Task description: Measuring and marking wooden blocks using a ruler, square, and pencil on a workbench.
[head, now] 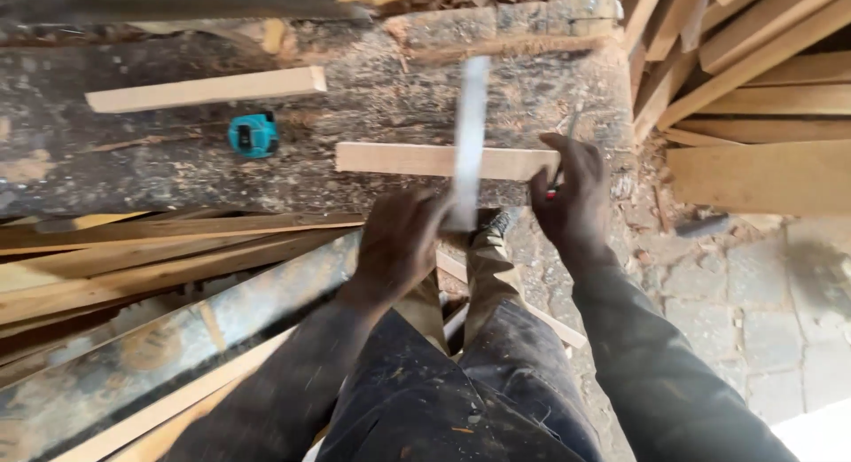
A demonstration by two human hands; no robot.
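The metal ruler [469, 134] (blurred) stood across the wood strip [425, 160] near the workbench's [133, 160] front edge, its lower end gripped by the left hand [403, 240]; the right hand [572, 196] held a pencil [562, 156] closed in its fingers, at the strip's right end.

We have a single view, from the camera worn on our head, so no second view shares the scene. It looks steeply down and slightly forward, over our dark trousers at the bottom edge. Our hands sit close, near the middle of the view. Beyond them the rough, sawdust-strewn wooden counter [160, 160] crosses the upper half. Stacked pale timber planks [762, 63] fill the top right, paving stones [753, 302] the lower right.
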